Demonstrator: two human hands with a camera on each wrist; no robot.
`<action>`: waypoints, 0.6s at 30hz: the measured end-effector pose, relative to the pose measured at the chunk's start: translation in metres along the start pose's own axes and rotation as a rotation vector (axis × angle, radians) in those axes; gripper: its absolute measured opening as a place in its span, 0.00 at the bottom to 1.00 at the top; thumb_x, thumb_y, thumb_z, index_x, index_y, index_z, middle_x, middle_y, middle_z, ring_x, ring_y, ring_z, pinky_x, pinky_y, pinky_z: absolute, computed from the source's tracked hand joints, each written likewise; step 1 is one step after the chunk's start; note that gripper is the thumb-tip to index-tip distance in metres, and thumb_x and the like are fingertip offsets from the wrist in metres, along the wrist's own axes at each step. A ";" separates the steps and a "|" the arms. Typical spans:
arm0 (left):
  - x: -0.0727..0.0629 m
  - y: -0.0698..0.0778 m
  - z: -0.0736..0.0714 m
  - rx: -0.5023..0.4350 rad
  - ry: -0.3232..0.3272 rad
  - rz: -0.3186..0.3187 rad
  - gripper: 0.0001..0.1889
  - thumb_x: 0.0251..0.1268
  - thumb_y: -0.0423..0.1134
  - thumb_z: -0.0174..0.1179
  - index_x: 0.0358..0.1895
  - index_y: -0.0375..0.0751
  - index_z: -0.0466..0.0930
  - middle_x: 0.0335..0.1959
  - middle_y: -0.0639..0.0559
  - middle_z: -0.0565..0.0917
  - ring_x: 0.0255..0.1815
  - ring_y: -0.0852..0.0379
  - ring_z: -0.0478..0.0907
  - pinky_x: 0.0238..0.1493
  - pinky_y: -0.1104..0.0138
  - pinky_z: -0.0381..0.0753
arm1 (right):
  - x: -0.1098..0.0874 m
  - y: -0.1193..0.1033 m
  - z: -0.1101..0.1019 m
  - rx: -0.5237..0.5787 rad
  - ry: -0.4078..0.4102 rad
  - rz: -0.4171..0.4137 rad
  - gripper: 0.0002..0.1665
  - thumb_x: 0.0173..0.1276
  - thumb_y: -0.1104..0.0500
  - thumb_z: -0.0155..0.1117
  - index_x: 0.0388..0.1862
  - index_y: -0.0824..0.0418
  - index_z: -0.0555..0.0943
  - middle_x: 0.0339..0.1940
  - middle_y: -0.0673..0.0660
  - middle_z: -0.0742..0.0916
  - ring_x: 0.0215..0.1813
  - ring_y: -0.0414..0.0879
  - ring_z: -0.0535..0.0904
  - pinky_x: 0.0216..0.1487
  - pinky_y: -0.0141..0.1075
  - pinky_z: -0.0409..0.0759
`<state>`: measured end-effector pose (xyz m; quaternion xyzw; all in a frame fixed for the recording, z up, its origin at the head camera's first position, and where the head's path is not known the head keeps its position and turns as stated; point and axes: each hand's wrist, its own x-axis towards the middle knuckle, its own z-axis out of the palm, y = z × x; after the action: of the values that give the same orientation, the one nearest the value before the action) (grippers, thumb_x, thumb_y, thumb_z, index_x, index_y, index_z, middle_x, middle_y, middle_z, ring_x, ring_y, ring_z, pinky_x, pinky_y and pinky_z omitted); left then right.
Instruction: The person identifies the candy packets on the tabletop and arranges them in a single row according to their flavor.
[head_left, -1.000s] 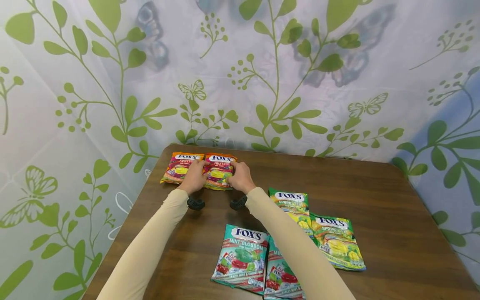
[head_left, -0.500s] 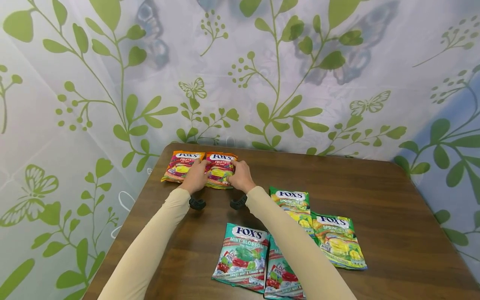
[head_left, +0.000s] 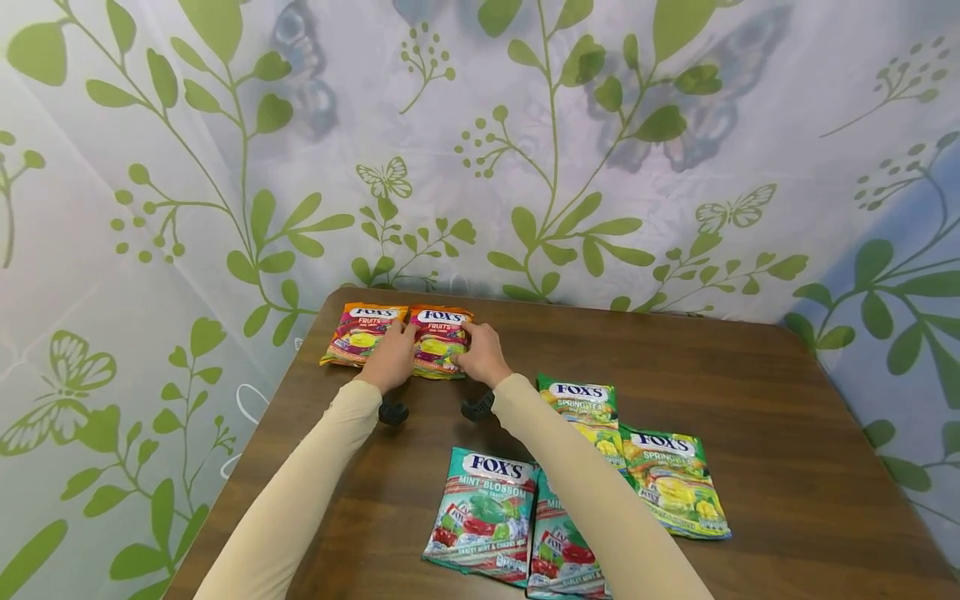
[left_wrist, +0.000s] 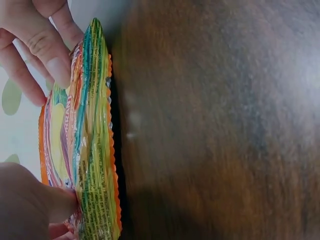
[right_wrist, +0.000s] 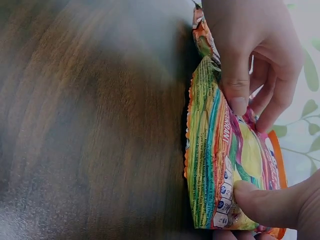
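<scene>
At the far left of the table lie two orange-and-magenta Fox's Fruits candy bags, side by side and face up. Both my hands are at the right-hand one, the right Fruits candy bag (head_left: 437, 343). My left hand (head_left: 387, 357) grips its left side, thumb on the printed face, partly covering the left Fruits candy bag (head_left: 363, 333). On the opposite side my right hand (head_left: 483, 357) pinches the edge; the right wrist view shows its thumb (right_wrist: 260, 202) on top and fingertips below. In the left wrist view the bag's lower edge (left_wrist: 97, 150) stands close to the tabletop.
Two green Spring Tea candy bags (head_left: 671, 483) lie to the right. Nearer me are two teal Mint Blossom candy bags (head_left: 483, 517), one partly behind my right sleeve. The brown wooden table (head_left: 712, 367) meets a leaf-printed curtain (head_left: 450, 108) at the back.
Both hands stay on the right Fruits candy bag, with only very slight shifts of the fingers. The other candy bags have not moved.
</scene>
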<state>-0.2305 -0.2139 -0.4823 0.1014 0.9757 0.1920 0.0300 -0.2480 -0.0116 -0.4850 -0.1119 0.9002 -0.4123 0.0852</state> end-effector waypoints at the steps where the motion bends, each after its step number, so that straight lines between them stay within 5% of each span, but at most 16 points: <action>1: 0.000 0.001 0.000 0.008 -0.001 -0.001 0.23 0.85 0.30 0.57 0.74 0.23 0.70 0.69 0.23 0.70 0.62 0.32 0.81 0.62 0.44 0.84 | 0.000 0.000 0.000 -0.004 0.002 -0.002 0.44 0.72 0.64 0.77 0.82 0.71 0.70 0.70 0.71 0.77 0.69 0.62 0.73 0.75 0.53 0.72; 10: 0.001 0.002 0.007 0.076 0.053 0.007 0.24 0.70 0.21 0.65 0.67 0.21 0.74 0.67 0.24 0.70 0.66 0.30 0.76 0.59 0.43 0.85 | -0.004 -0.003 -0.004 -0.018 0.033 -0.023 0.43 0.73 0.63 0.78 0.82 0.71 0.70 0.66 0.70 0.79 0.61 0.59 0.75 0.69 0.52 0.77; 14: -0.001 0.008 0.004 0.142 0.037 0.019 0.24 0.70 0.21 0.66 0.67 0.22 0.74 0.73 0.22 0.67 0.69 0.28 0.74 0.61 0.45 0.85 | -0.005 -0.004 -0.009 -0.044 0.049 -0.050 0.42 0.73 0.65 0.77 0.81 0.71 0.71 0.63 0.68 0.80 0.53 0.56 0.77 0.59 0.49 0.81; 18: -0.008 0.019 0.000 0.189 0.033 0.037 0.26 0.71 0.23 0.68 0.69 0.23 0.74 0.75 0.22 0.66 0.71 0.28 0.72 0.60 0.47 0.86 | -0.007 -0.006 -0.019 -0.046 0.052 -0.071 0.41 0.74 0.67 0.76 0.82 0.70 0.71 0.66 0.70 0.79 0.53 0.56 0.82 0.58 0.48 0.84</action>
<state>-0.2191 -0.1989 -0.4750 0.1187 0.9878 0.1013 0.0007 -0.2449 0.0001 -0.4679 -0.1348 0.9068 -0.3969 0.0443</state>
